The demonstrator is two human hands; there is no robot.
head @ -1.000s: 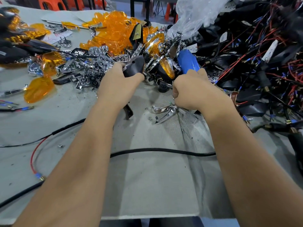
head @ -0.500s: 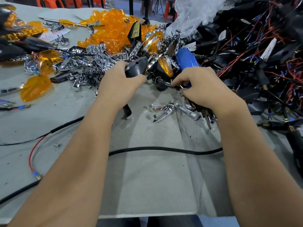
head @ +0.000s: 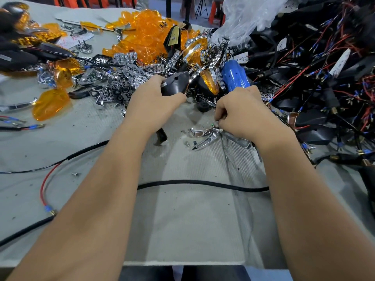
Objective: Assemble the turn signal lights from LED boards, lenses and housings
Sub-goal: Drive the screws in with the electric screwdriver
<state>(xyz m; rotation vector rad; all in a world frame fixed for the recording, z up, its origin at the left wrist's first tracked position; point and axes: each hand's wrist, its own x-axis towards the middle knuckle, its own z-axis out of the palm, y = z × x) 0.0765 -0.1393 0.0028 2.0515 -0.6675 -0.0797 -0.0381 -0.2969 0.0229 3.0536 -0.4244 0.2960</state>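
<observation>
head view, taking the black teardrop plastic housing as the landmark. far to its left a loose amber plastic lens lies flat on the grey cloth-covered surface, with more amber lenses and chrome reflector pieces heaped behind and left of the housing. the left hand grips the housing from below and behind, fingers curled round its near end; its pointed end aims up and to the right, so its long axis runs diagonally away from the person. just right of the housing a blue screwdriver handle stands up out of the pile. the right hand, below and right of the housing, is curled shut with its fingertips pinching something small at the surface, too small to name; i cannot tell whether it is a screw or a clip. right below that hand, touching or nearly touching it, lies a curved chrome trim piece. far right of the housing sits a tangle of black, red and blue wired parts.

my reading: the right hand is the nearer one to the loose parts and must carry its pick up and left, into the open side of the housing, which faces away from the camera.
</observation>
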